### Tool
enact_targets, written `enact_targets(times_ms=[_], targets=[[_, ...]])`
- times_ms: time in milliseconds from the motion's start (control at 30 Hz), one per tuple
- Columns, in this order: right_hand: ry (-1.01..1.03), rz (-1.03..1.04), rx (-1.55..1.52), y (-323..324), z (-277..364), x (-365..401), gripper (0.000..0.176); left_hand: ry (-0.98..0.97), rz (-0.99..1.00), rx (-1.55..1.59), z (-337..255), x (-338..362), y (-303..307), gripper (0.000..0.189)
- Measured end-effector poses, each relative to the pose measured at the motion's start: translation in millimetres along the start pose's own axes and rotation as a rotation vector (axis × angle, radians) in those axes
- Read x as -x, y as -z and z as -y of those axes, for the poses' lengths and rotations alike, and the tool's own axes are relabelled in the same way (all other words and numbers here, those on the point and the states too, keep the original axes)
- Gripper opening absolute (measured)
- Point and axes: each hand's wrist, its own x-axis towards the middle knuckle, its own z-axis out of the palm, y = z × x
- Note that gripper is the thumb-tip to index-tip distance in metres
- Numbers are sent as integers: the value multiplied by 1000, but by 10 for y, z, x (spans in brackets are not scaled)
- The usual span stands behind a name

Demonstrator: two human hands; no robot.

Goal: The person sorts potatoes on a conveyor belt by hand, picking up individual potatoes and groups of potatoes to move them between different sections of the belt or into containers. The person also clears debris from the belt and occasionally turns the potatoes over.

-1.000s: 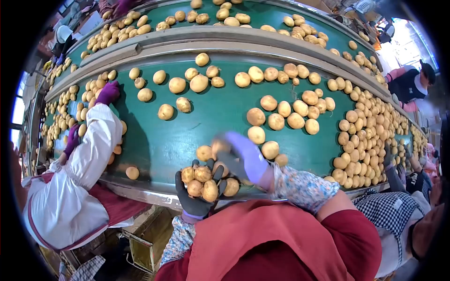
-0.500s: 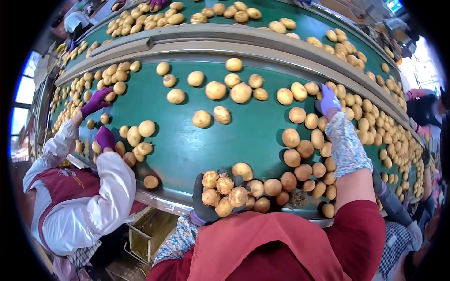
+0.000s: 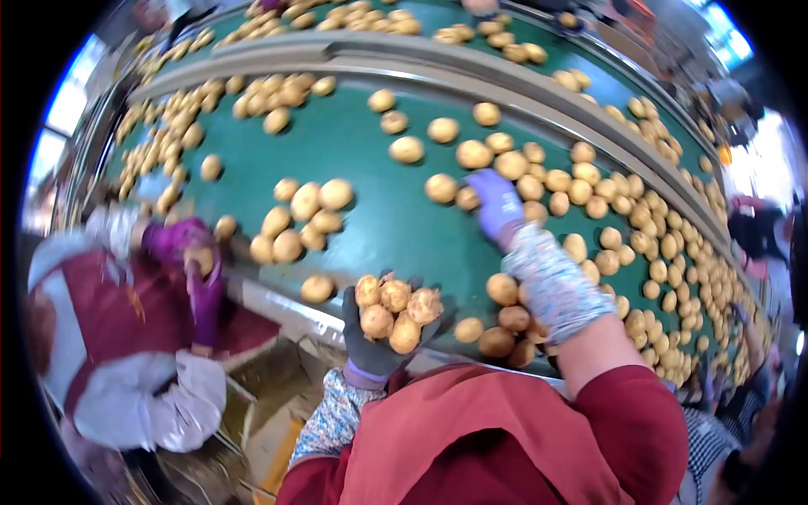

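My left hand point(image 3: 370, 354), in a dark glove with a purple cuff, is palm up at the belt's near edge, cupped around several potatoes point(image 3: 396, 294) with rough, peeling skin. My right hand point(image 3: 497, 204), in a light purple glove, reaches over the green conveyor belt point(image 3: 396, 220) with its fingers stretched out to the left. A potato point(image 3: 467, 199) lies against its finger side, and others sit close around it. Its fingertips are partly hidden. Below my right forearm, a group of browner potatoes point(image 3: 497, 342) rests near the edge.
On the left, a co-worker's purple-gloved hands point(image 3: 189, 244) hold a potato. A dense band of potatoes point(image 3: 673, 252) covers the belt's right side. A metal divider point(image 3: 404, 55) separates a second belt behind, with more potatoes. A crate point(image 3: 278, 379) stands below the edge.
My right hand has moved left and nearer the belt's middle. My left hand still holds its potatoes. The co-worker's hands have drawn back from the belt. The view has shifted.
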Motion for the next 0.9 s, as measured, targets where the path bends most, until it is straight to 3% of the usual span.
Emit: enact_targets(times_ms=[33,67,100,133,167,200,233,267,300,333,367,400,467,533,600,633,667,767,833,867,900], targets=[[-258,-106,-368,-48,-85,118,38,-113,-30,-114,-96,48,57,21],[-341,20,-729,192,86,81,38,-471,-22,-738,-207,64,71,18],[-476,123,-1063,438,261,40,38,-599,6,-1017,-293,54,158,19],[-301,136,-938,446,358,48,40,-757,-9,-1317,-377,43,244,23],[-312,148,-937,592,758,127,42,-932,-55,-1568,-461,32,329,28],[-174,94,-876,505,1018,193,44,-1080,-110,-1554,-451,-8,403,29],[-109,68,-932,571,1476,326,43,-975,-68,-1388,-447,62,455,26],[146,-56,-629,646,1934,405,47,-878,-39,-1207,-443,131,506,24],[275,7,-598,543,2067,531,51,-791,-27,-1027,-441,200,555,21],[388,88,-479,455,2350,657,51,-467,85,-441,-233,346,793,17],[504,159,-362,368,2577,730,52,-419,99,-355,-273,450,864,16],[520,233,-365,376,2770,759,51,-371,110,-268,-310,561,931,17],[608,324,-476,224,3013,707,50,-465,-49,-405,-303,803,1100,6],[600,500,-526,111,3252,710,51,-454,-220,-391,-366,1059,1225,15],[618,655,-516,-26,3517,696,53,-260,-281,-38,-578,1268,1367,27],[637,729,-465,-65,3652,699,54,-264,-237,138,-806,1384,1400,31],[608,851,-571,-258,3661,708,55,-189,-307,365,-713,1488,1481,32],[243,1280,-914,-966,3822,699,59,-179,-524,490,-521,1736,1771,33],[648,1219,-695,-1051,4290,608,57,-191,-489,749,-261,1946,2183,30],[619,1325,-748,-1177,4540,622,57,-238,-468,729,-445,2050,2320,29],[720,1328,-741,-1310,4755,571,59,-382,-499,316,-607,2161,2504,26]])
